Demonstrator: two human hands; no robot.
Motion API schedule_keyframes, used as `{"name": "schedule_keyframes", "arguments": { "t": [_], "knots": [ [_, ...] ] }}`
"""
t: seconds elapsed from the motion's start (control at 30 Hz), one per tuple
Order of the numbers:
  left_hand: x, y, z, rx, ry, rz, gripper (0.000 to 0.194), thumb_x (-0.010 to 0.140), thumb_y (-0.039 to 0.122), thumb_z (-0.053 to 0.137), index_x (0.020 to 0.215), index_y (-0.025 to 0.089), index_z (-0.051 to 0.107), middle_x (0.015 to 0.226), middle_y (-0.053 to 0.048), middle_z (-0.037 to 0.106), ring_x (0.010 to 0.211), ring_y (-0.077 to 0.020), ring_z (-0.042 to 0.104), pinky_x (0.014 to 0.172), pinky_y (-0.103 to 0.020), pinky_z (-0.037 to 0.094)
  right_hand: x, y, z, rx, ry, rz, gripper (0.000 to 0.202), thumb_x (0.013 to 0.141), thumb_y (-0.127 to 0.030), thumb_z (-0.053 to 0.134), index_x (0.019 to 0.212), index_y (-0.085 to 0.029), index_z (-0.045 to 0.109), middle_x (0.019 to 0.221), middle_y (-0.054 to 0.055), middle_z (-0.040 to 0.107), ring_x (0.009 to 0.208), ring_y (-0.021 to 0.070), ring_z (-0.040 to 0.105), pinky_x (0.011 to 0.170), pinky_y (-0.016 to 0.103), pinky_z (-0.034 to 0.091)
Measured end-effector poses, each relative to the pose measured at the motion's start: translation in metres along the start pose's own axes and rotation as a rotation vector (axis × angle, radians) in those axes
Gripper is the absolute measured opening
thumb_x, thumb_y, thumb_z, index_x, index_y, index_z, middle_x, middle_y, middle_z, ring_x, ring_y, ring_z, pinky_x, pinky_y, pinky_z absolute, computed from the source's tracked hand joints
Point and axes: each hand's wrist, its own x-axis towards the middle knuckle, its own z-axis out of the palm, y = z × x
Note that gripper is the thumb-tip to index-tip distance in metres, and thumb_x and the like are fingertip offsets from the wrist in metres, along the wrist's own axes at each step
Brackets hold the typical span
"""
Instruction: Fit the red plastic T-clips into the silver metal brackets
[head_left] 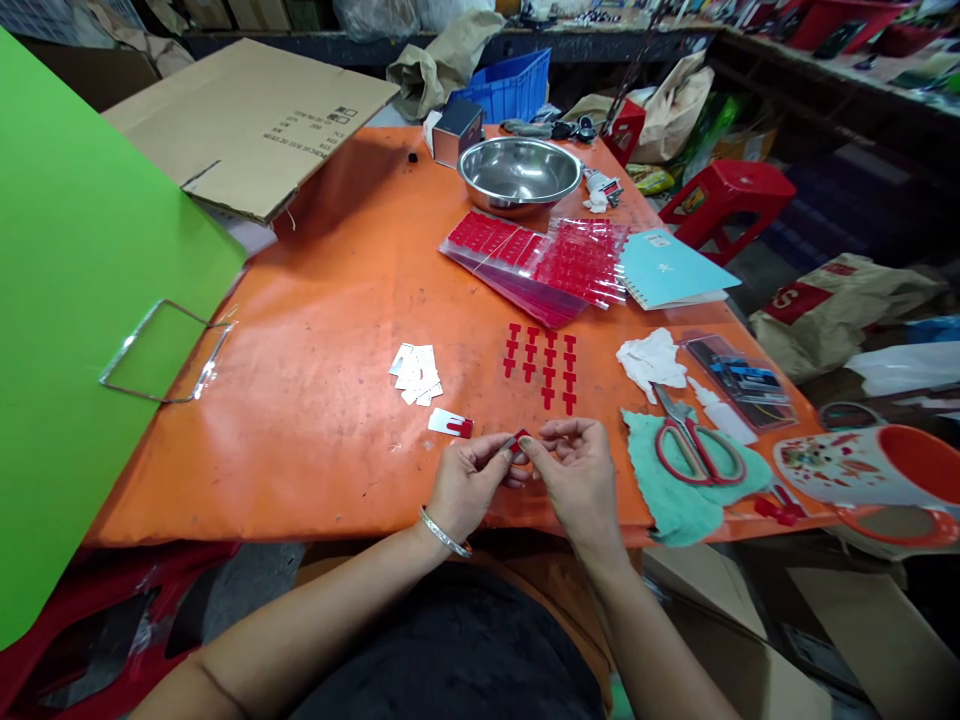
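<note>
Red piece [520, 434] is pinched by left hand [461, 485] and right hand [579, 475], grips closed; fitting seemingly underway, alignment needed; white cards [418, 378] at ten o'clock

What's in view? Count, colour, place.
table: 1, orange, centre
tabs: about 14, red, table centre
held piece: 1, partly red, near side
card pile: 1, white, left of tabs
single card: 1, white and red, nearer than pile
sheets: several, red, beyond tabs
notebook: 1, blue, beside sheets
bowl: 1, silver, beyond sheets
cloth: 1, green, table right
scissors: 1, red handles, on cloth
mug: 1, white and orange, right edge
flat carton: 1, brown, far left
panel: 1, green, left
other clutter: uncounted, mixed, surrounding
left hand: 1, bare, on held piece
right hand: 1, bare, likewise
</note>
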Motion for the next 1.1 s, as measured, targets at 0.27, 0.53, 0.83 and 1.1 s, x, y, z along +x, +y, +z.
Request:
{"name": "schedule_keyframes", "arguments": {
  "t": [0.27, 0.53, 0.83, 1.1],
  "knots": [
    [0.0, 0.005, 0.0, -0.078, -0.002, -0.084, 0.04, 0.069, 0.041, 0.069, 0.092, 0.008, 0.068, 0.07, -0.007, 0.068, 0.059, -0.0135, 0.063, 0.063, -0.027, 0.054, -0.001, 0.0, 0.001, 0.156, -0.209, 0.134, 0.03, 0.067, -0.038, 0.072, 0.083, -0.016, 0.061, 0.07, 0.001, 0.061, 0.059, 0.0114, 0.056, 0.051, 0.022, 0.047],
    [-0.007, 0.008, -0.027, 0.1, -0.138, -0.143, 0.035, 0.076, 0.04, 0.061, 0.093, 0.01, 0.068, 0.076, -0.008, 0.067, 0.063, -0.0128, 0.061, 0.062, -0.026, 0.052, -0.004, 0.008, 0.002, 0.178, -0.356, 0.263, 0.029, 0.067, -0.044, 0.07, 0.066, -0.015, 0.066, 0.056, 0.001, 0.06, 0.051, 0.0113, 0.05, 0.05, 0.025, 0.043],
    [0.024, 0.027, -0.076, 1.205, 0.064, 0.381, 0.02, 0.083, 0.017, 0.05, 0.09, 0.018, 0.069, 0.077, -0.006, 0.061, 0.081, -0.0204, 0.053, 0.077, -0.036, 0.044, 0.006, 0.012, 0.0, -0.161, -0.268, 0.069, 0.032, 0.071, -0.044, 0.063, 0.087, -0.016, 0.067, 0.073, 0.005, 0.066, 0.063, 0.0166, 0.058, 0.053, 0.027, 0.047],
    [0.027, 0.014, -0.07, 1.429, 0.172, 0.579, 0.021, 0.082, 0.018, 0.052, 0.101, 0.018, 0.061, 0.106, -0.011, 0.055, 0.099, -0.0242, 0.048, 0.084, -0.041, 0.044, 0.069, 0.021, -0.032, -0.668, -0.014, -0.273, 0.017, 0.073, -0.028, 0.051, 0.073, -0.017, 0.063, 0.074, 0.006, 0.065, 0.069, 0.0197, 0.058, 0.068, 0.033, 0.045]
  ]
}}
